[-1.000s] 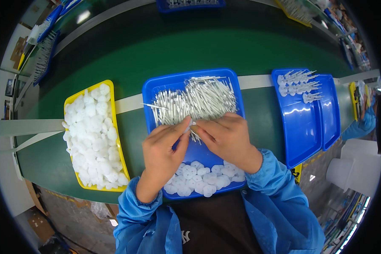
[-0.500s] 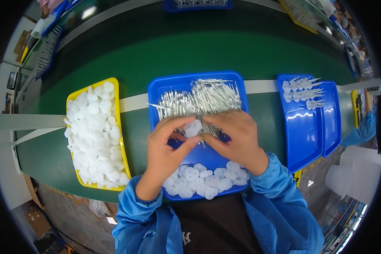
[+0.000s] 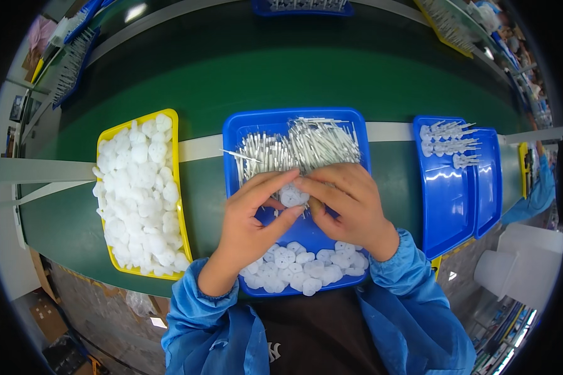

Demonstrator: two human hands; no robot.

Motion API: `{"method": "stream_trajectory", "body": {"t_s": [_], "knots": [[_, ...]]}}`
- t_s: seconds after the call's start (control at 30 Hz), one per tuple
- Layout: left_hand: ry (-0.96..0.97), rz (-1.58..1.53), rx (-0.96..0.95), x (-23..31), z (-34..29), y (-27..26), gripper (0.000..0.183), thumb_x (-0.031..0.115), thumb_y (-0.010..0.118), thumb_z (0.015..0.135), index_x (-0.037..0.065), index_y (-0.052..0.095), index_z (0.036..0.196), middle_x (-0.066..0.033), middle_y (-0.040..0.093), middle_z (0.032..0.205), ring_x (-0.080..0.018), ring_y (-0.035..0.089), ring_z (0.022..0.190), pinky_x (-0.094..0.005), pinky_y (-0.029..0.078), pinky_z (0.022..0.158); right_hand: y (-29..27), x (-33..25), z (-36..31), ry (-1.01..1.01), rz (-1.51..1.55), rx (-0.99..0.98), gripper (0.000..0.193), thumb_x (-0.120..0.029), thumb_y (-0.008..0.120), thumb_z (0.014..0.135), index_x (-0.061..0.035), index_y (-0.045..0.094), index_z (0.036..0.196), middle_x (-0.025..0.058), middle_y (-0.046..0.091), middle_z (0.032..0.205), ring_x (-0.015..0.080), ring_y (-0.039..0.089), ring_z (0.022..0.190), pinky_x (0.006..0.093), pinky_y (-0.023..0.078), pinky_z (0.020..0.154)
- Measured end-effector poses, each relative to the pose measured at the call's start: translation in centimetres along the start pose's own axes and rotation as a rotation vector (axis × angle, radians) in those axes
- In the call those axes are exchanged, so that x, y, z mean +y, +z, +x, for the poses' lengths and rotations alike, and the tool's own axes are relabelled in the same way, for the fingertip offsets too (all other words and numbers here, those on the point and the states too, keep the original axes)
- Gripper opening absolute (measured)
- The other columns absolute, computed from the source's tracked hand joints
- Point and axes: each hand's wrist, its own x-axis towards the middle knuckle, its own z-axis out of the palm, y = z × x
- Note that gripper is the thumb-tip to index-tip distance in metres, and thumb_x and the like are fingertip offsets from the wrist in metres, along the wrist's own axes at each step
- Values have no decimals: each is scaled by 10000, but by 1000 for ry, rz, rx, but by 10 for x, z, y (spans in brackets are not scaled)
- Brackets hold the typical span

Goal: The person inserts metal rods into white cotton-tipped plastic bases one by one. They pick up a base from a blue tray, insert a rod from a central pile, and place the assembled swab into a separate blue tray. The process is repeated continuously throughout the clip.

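Over a blue tray (image 3: 231, 119), my left hand (image 3: 250, 215) pinches a translucent white plastic disc (image 3: 293, 196) between thumb and forefinger. The disc's face, marked with small holes, is turned up. From the other side my right hand (image 3: 350, 203) closes in, its forefinger tip on the disc's upper right edge; its other fingertips are partly hidden. Thin metallic rods (image 3: 322, 144) lie heaped in the tray's far half, under and beyond my fingers. Loose white discs (image 3: 294, 269) of the same kind are piled along the near edge.
To the left, a yellow tray (image 3: 177, 187) is heaped with white discs. Blue trays (image 3: 447, 206) at the right hold rows of discs with rods standing in them. More filled trays (image 3: 303, 7) line the far side of the green table (image 3: 281, 69). A person's blue sleeve (image 3: 535, 194) shows far right.
The disc between my hands has tilted to show more of its face. My right forefinger has come across onto its edge. The whole view has shifted slightly.
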Motion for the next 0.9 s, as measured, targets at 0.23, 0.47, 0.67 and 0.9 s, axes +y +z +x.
{"method": "stream_trajectory", "body": {"t_s": [0.23, 0.47, 0.67, 0.9], "knots": [[-19, -53, -12, -1, -1, -4, 493, -44, 811, 962, 49, 766, 1444, -152, 725, 1386, -187, 742, 1111, -289, 647, 849, -12, -2, -3, -30, 103, -12, 419, -1, 801, 746, -140, 858, 1137, 27, 775, 1137, 256, 734, 940, 411, 541, 790], [87, -158, 405, -14, 0, -23, 276, 129, 683, 1113, -22, 787, 1320, -159, 705, 1367, -194, 761, 982, -291, 634, 818, -10, -7, 29, 35, -30, -68, 219, -114, 859, 795, -146, 824, 1008, 24, 768, 1078, 253, 729, 927, 408, 525, 829], [28, -257, 499, -4, 0, -33, 389, 263, 664, 1161, -19, 702, 1425, -115, 744, 1059, -161, 716, 817, -284, 606, 663, 73, 6, 79, -58, -267, -216, 177, -205, 843, 843, -108, 798, 985, 40, 706, 913, 258, 708, 856, 438, 508, 782], [-20, -135, 325, -5, 7, -27, 516, -31, 609, 1068, 11, 634, 1581, -107, 624, 1376, -151, 685, 1041, -282, 648, 832, 9, 0, 61, 376, 382, -57, 132, -47, 833, 915, -52, 829, 1046, 82, 789, 928, 233, 773, 831, 357, 586, 766]]}}
